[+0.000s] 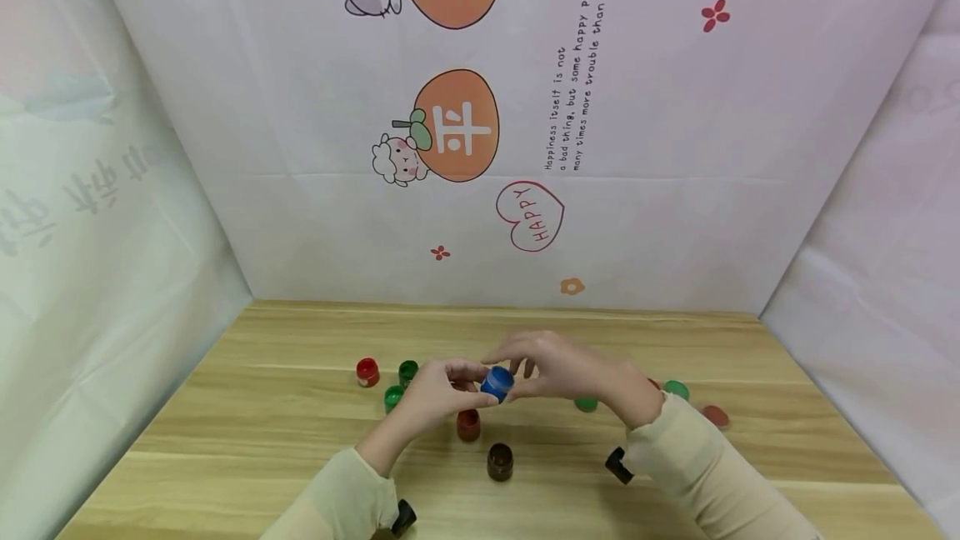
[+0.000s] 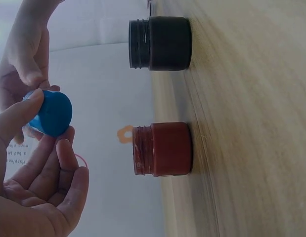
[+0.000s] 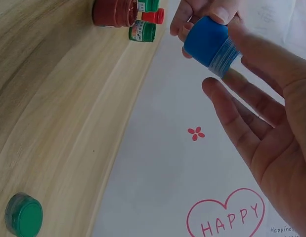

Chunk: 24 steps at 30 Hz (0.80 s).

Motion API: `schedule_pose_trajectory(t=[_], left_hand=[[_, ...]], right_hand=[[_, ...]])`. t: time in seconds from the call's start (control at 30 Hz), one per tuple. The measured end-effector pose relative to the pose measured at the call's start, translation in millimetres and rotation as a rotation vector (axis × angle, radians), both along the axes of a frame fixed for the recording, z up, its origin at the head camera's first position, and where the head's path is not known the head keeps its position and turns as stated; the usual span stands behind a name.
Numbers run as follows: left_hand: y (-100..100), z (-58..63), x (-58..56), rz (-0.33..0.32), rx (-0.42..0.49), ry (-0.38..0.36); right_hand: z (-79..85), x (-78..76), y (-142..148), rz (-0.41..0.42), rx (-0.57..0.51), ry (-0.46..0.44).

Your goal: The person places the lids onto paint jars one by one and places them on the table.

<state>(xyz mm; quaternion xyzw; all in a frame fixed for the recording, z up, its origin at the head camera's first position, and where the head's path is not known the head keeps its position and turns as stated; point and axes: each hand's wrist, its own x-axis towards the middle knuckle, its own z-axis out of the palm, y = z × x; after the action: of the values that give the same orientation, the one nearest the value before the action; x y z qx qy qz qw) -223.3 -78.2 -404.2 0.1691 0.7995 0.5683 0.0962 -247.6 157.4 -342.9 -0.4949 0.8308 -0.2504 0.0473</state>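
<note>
A small blue paint jar [image 1: 497,384] is held above the table between the thumb and fingers of my left hand [image 1: 438,394]. Its threaded neck [image 3: 223,58] shows with no lid on it. My right hand [image 1: 558,369] arches around the jar's mouth, its thumb and fingers spread apart close to the rim. No lid shows between those fingers. Below the hands stand a reddish-brown paint jar [image 1: 468,425] and a dark brown paint jar [image 1: 500,463], both uncapped.
Behind my left hand stand a red jar [image 1: 367,372] and two green jars, one farther back [image 1: 408,372]. Toward the right lie green lids, one near the wrist [image 1: 677,389], and a red lid [image 1: 716,416]. A printed white sheet [image 1: 645,240] rises behind the wooden table [image 1: 300,432].
</note>
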Motion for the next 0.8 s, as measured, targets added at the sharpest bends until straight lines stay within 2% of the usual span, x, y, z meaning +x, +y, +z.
schedule_pose_trajectory(t=[0.07,0.17,0.33,0.47,0.8], left_hand=[[0.2,0.6,0.6,0.002,0.002,0.002],[1.0,1.5,1.3,0.004,0.008,0.004],[1.8,3.3,2.2,0.005,0.012,0.01],[1.2,4.3,2.8,0.01,0.015,0.011],[-0.2,-0.7,3.3,-0.005,0.023,0.009]], right_hand=[[-1.4,-0.2,0.2,0.025,-0.014,0.023],[-3.0,0.0,0.4,0.021,-0.032,0.035],[-4.1,0.5,1.2,-0.011,-0.046,0.022],[-2.2,1.5,0.1,0.001,-0.035,0.014],[-3.9,1.5,-2.4,0.012,-0.043,0.004]])
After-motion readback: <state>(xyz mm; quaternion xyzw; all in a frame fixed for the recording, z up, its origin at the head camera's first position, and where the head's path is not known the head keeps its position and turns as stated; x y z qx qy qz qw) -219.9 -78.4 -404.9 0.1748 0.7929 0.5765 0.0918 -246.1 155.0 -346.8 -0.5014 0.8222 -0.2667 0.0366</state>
